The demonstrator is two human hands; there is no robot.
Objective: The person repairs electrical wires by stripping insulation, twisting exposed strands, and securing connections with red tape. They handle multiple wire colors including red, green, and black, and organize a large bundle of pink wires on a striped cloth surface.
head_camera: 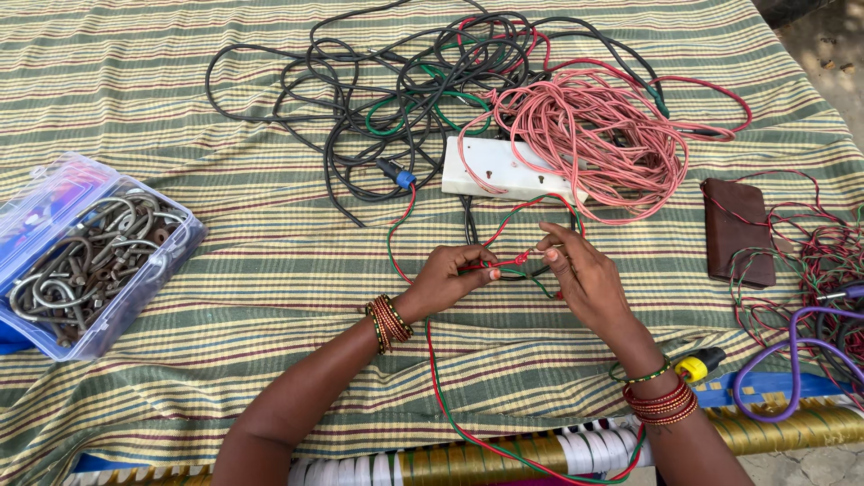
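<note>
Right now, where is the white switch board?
In the head view the white switch board lies on the striped cloth just beyond both hands, partly under the pink wire bundle, with tangled black cables to its left.

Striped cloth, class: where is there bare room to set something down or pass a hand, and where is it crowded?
Free: the striped cloth between the plastic box of metal hooks and the left hand, and the far-left corner above the box. Crowded: the black cable tangle, pink wire coil, white socket board and the right edge by the brown wallet.

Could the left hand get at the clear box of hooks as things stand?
Probably yes: bare cloth lies between the left hand and the box, but that hand is pinching the red-green wire.
</note>
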